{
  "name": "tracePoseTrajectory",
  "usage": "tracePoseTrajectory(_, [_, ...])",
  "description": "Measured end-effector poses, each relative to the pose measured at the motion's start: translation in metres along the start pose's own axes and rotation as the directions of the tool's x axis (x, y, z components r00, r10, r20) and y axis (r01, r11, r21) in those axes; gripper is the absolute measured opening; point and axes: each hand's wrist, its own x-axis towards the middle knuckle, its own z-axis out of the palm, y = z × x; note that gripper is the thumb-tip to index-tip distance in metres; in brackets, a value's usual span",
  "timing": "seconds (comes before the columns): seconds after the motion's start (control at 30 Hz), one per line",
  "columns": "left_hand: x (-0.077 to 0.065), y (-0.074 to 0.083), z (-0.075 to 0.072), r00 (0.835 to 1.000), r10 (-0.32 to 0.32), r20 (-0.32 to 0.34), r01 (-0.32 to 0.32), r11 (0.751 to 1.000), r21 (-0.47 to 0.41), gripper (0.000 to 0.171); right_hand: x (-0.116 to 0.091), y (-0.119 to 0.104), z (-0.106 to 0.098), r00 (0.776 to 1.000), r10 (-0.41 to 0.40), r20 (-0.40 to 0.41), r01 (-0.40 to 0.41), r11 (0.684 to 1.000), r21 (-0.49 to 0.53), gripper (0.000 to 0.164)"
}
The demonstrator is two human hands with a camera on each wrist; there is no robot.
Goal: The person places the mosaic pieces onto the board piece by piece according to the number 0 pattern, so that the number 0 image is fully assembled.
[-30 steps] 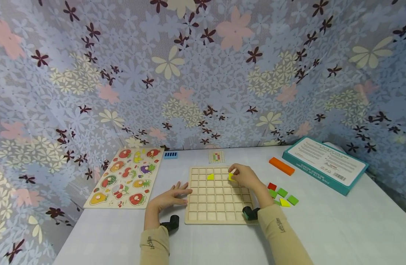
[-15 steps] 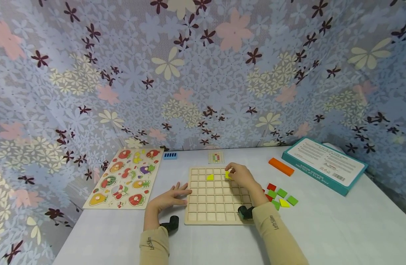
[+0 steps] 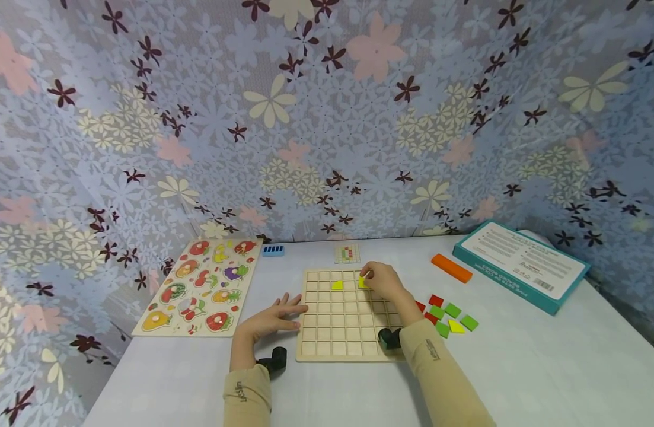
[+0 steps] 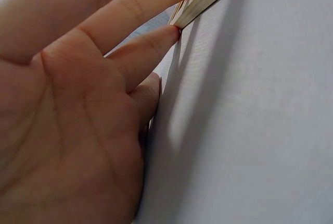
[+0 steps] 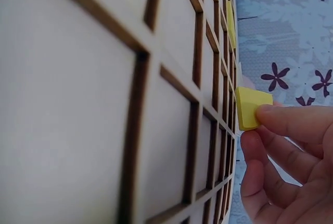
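A wooden grid board [image 3: 325, 335] lies on the table in front of me. My left hand [image 3: 270, 318] rests beside its left edge with fingers spread; in the left wrist view fingertips [image 4: 174, 30] touch the board's side. Thumb and fingers of my right hand [image 3: 386, 281] pinch a yellow tile [image 5: 250, 108] with a curved side, close over the second row of cells from the far edge. Another yellow tile [image 3: 337, 285] sits in a cell of that same row, to the left. The right hand and forearm hide part of the board's right side.
Loose red, green and yellow tiles [image 3: 452, 309] lie right of the board. A small pattern card [image 3: 347, 253] stands behind it. Further right are an orange bar [image 3: 452, 268] and a teal box [image 3: 521, 265]. A fruit puzzle [image 3: 201, 292] and a small blue block [image 3: 273, 251] lie left.
My right hand has shifted left along the row with the yellow tile, and red tiles under the forearm have come into view. The left hand stays in place.
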Motion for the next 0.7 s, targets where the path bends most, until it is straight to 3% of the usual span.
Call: tracePoseTrajectory(0.7, [0.0007,-0.0007,-0.0009,1.0,-0.001,0.005,0.001,1.0,-0.005,0.054,0.01,0.0008,0.0043,0.997,0.019,0.07,-0.012,0.995,-0.098,0.013])
